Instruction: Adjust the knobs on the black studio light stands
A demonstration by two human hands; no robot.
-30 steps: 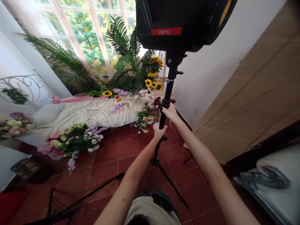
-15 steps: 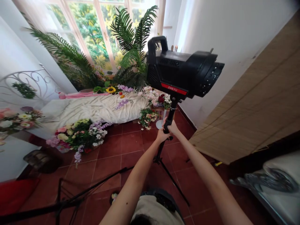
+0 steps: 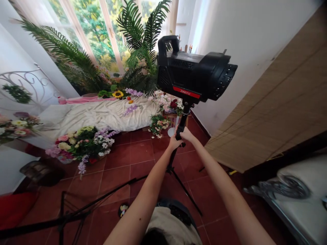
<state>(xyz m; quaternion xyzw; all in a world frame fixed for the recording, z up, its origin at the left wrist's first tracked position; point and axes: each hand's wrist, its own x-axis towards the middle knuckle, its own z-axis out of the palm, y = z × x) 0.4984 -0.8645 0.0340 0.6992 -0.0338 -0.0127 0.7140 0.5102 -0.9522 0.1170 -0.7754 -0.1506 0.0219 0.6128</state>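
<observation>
A black studio light (image 3: 194, 75) with a red "ZHEYU" label and a top handle sits on a black light stand (image 3: 184, 117), its front facing right. My left hand (image 3: 174, 142) is closed round the stand's pole at a collar below the light. On the same part, my right hand (image 3: 187, 134) grips from the right side, close against the left. The fingers of both hands are partly hidden by the pole. Below them the stand's legs spread over the red tiled floor (image 3: 116, 173).
A bed with a cream cloth (image 3: 102, 115) lies ahead under the window, flower bunches (image 3: 84, 143) before it. Palm leaves (image 3: 143, 37) rise behind. A second black stand (image 3: 76, 216) crosses the lower left. A woven blind (image 3: 268, 95) hangs right, above a carved silver sofa (image 3: 288, 190).
The whole view has shifted slightly, so the light and stand appear a little further left and higher. Both hands keep their hold on the pole.
</observation>
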